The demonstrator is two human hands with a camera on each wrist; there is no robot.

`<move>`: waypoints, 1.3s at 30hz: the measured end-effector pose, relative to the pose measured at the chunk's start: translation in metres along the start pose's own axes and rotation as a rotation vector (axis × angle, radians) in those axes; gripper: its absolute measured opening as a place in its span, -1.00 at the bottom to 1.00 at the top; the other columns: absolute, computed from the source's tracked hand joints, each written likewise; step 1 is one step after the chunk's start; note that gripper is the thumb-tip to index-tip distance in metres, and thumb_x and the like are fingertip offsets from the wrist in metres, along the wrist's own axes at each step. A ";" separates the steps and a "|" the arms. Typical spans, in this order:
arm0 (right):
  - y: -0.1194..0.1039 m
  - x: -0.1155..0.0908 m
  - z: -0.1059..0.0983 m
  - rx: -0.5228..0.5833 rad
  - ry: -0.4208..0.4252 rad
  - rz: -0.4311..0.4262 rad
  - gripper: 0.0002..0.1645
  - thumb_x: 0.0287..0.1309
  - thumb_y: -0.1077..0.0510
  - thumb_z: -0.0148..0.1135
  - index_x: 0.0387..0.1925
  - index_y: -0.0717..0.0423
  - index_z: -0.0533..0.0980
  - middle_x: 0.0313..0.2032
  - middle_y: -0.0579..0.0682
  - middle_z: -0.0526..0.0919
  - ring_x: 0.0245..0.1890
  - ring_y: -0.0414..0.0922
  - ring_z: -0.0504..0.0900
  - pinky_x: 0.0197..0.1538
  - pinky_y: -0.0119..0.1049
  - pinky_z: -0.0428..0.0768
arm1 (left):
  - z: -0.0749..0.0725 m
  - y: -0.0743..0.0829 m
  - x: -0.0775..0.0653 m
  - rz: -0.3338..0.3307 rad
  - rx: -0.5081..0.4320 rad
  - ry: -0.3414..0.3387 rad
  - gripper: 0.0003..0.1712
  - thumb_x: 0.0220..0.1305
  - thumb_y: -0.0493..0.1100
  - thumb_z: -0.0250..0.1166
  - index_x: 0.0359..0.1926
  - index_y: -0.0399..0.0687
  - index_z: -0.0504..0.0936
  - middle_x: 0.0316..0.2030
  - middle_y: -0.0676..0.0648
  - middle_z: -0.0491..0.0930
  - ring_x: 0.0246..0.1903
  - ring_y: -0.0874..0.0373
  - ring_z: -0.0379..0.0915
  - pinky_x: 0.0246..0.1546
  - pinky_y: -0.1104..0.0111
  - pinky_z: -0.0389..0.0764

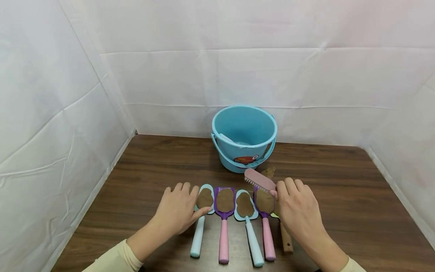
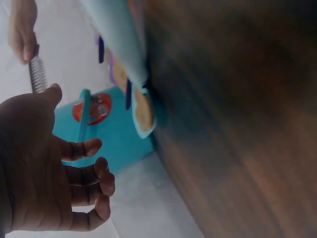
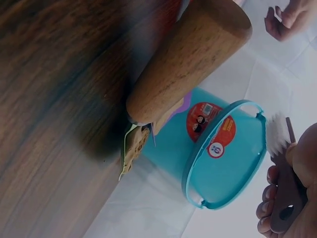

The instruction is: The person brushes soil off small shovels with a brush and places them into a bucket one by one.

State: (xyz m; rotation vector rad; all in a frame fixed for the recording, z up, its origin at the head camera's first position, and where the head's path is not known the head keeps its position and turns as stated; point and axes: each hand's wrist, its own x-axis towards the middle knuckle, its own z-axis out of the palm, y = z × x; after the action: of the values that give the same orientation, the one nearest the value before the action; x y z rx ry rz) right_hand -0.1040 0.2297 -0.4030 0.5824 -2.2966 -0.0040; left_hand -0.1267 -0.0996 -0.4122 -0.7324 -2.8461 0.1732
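My right hand grips a pink brush with pale bristles, held over the right-hand shovels. The right wrist view shows fingers wrapped around the brush handle. My left hand hovers palm down over the leftmost light-blue shovel, fingers loosely bent and holding nothing. Beside that shovel lie a pink-handled one, another light-blue one and a second pink-handled one. A wooden-handled tool is partly hidden under my right hand. Smooth brown material fills the shovel heads.
Behind the shovels stands a light-blue bucket with its handle hanging down in front; a pale object shows inside. A rough brown lump lies near its base. White sheets enclose the wooden table.
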 end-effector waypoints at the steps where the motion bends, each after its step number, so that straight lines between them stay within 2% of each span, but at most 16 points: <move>1: 0.000 0.000 0.000 0.003 -0.007 0.004 -0.41 0.62 -0.08 -0.31 -0.50 0.20 0.29 -0.53 0.05 0.23 -0.57 0.00 0.20 -0.51 -0.22 0.16 | 0.002 0.001 -0.001 -0.004 -0.009 -0.010 -0.10 0.31 0.60 -0.08 0.10 -0.09 0.54 -0.14 -0.13 0.60 -0.13 -0.05 0.56 -0.28 0.06 0.58; 6: 0.000 -0.002 0.001 0.020 -0.052 0.026 -0.41 0.62 -0.09 -0.33 -0.47 0.20 0.30 -0.52 0.06 0.25 -0.56 0.01 0.22 -0.49 -0.20 0.18 | 0.008 0.005 -0.003 -0.029 -0.044 -0.062 -0.07 0.29 0.62 -0.10 0.12 -0.08 0.56 -0.11 -0.14 0.61 -0.06 -0.09 0.56 -0.24 0.03 0.58; 10: -0.001 -0.003 0.001 0.019 -0.054 0.031 -0.39 0.62 -0.11 -0.35 -0.49 0.19 0.29 -0.53 0.05 0.23 -0.56 -0.02 0.19 -0.49 -0.23 0.14 | 0.014 0.009 -0.003 -0.044 -0.079 -0.148 -0.03 0.24 0.65 -0.05 0.11 -0.09 0.60 -0.09 -0.15 0.61 -0.04 -0.09 0.55 -0.17 -0.01 0.58; 14: -0.003 -0.003 0.000 0.025 -0.021 0.023 -0.38 0.62 -0.11 -0.34 -0.52 0.18 0.27 -0.54 0.03 0.20 -0.58 -0.03 0.17 -0.49 -0.24 0.12 | 0.022 0.014 -0.005 -0.037 -0.100 -0.252 0.02 0.18 0.68 -0.02 0.13 -0.08 0.64 -0.05 -0.16 0.62 -0.01 -0.09 0.54 -0.09 -0.05 0.56; 17: -0.006 -0.001 -0.001 0.029 0.007 0.011 -0.38 0.62 -0.11 -0.32 -0.53 0.19 0.27 -0.55 0.02 0.17 -0.59 -0.03 0.15 -0.50 -0.25 0.11 | 0.027 0.018 -0.008 -0.017 -0.085 -0.298 0.00 0.17 0.68 0.00 0.08 -0.08 0.67 -0.10 -0.15 0.62 -0.08 -0.06 0.55 -0.13 -0.03 0.56; 21: -0.007 0.000 -0.002 0.030 0.017 0.009 -0.37 0.62 -0.11 -0.33 -0.53 0.19 0.27 -0.55 0.01 0.14 -0.59 -0.04 0.14 -0.50 -0.26 0.08 | 0.032 0.021 -0.012 0.004 -0.049 -0.286 -0.06 0.17 0.65 0.05 -0.06 -0.12 0.66 -0.26 -0.12 0.58 -0.23 -0.01 0.53 -0.25 0.05 0.55; 24: -0.008 -0.003 -0.001 0.031 -0.010 0.019 -0.36 0.62 -0.12 -0.35 -0.52 0.19 0.28 -0.55 0.01 0.14 -0.59 -0.04 0.14 -0.50 -0.27 0.06 | 0.035 0.022 -0.013 0.005 -0.036 -0.267 -0.11 0.18 0.63 0.09 -0.15 -0.13 0.64 -0.34 -0.09 0.54 -0.31 0.03 0.50 -0.33 0.11 0.53; 29: -0.008 -0.006 0.001 0.032 -0.058 0.043 -0.34 0.62 -0.15 -0.38 -0.51 0.20 0.29 -0.54 0.04 0.18 -0.59 -0.02 0.17 -0.50 -0.25 0.10 | 0.034 0.023 -0.012 -0.011 -0.042 -0.257 -0.18 0.20 0.58 0.13 -0.26 -0.13 0.62 -0.41 -0.07 0.51 -0.37 0.05 0.48 -0.35 0.11 0.54; 34: -0.008 -0.005 0.000 0.026 -0.070 0.057 -0.35 0.62 -0.15 -0.37 -0.50 0.20 0.30 -0.54 0.06 0.22 -0.57 0.02 0.22 -0.50 -0.20 0.16 | 0.034 0.018 -0.013 -0.068 -0.061 -0.214 -0.38 0.31 0.36 0.21 -0.37 -0.14 0.59 -0.49 -0.06 0.48 -0.40 0.02 0.53 -0.40 0.10 0.54; 39: -0.007 -0.005 -0.002 0.015 -0.068 0.071 -0.35 0.62 -0.13 -0.37 -0.49 0.21 0.30 -0.54 0.07 0.23 -0.58 0.02 0.22 -0.50 -0.20 0.16 | 0.037 0.008 -0.014 -0.111 -0.074 -0.190 -0.59 0.40 0.16 0.24 -0.33 -0.10 0.56 -0.47 -0.10 0.54 -0.37 -0.05 0.60 -0.40 0.05 0.58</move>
State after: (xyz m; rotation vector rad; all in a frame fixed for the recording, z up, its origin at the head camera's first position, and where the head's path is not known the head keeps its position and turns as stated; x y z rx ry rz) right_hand -0.0970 0.2253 -0.4065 0.5153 -2.3844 0.0274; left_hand -0.1192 -0.1016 -0.4515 -0.5995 -3.0794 0.1275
